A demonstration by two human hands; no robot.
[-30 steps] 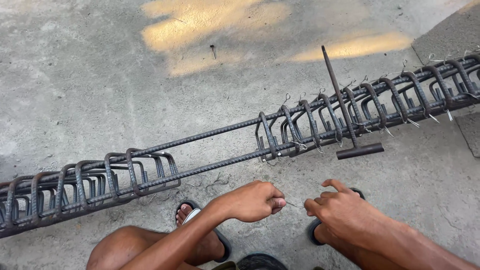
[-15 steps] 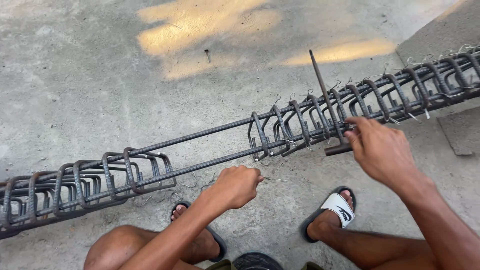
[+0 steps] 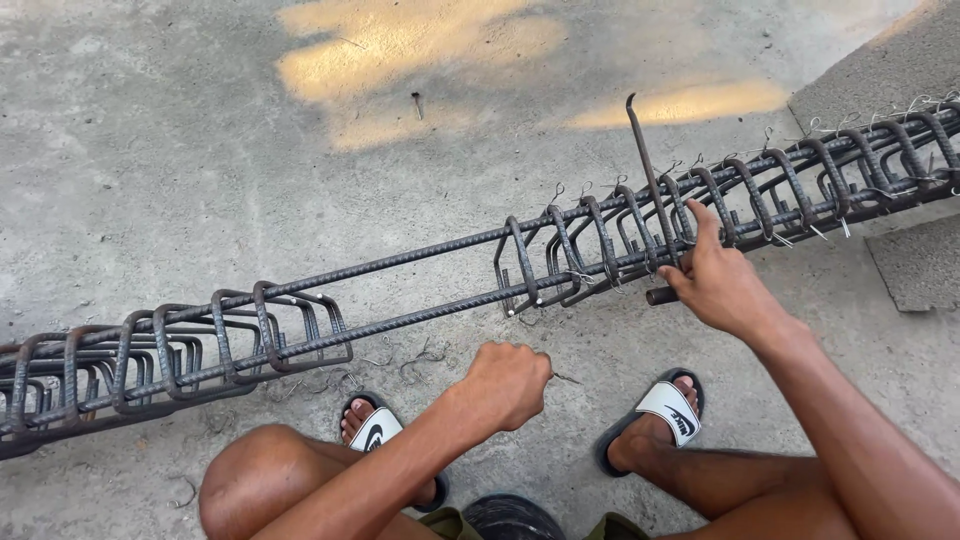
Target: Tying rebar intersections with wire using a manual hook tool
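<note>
**Fig. — Hooked tying tool gripped at a rebar cage**

Hooked metal tool (image 3: 648, 170): thin dark rod w/ bent tip at top, standing nearly upright against the near side of the rebar cage (image 3: 420, 285), right of centre; its short cross handle sits low, just in front of the cage's lower bar. Right hand (image 3: 715, 280) grasps that handle — fingers curled round it, thumb raised along a stirrup. Left hand (image 3: 505, 385) is apart from the cage, clenched into a fist; a thin wire piece (image 3: 566, 378) pokes out of it toward the right.

Cage runs diag. from lower left to upper right across the concrete floor (image 3: 180, 150): long bars w/ rectangular stirrups bunched in two groups, a bare stretch of bars betw. them. Stirrups at right carry twisted wire ties; those nearest the tool lean. Loose wire scraps (image 3: 400, 360) lie on the floor under the bare stretch. A nail (image 3: 417, 104) lies well beyond the cage. Person's feet in black-and-white slides (image 3: 668, 415) sit near the cage, knees at bottom edge.
</note>
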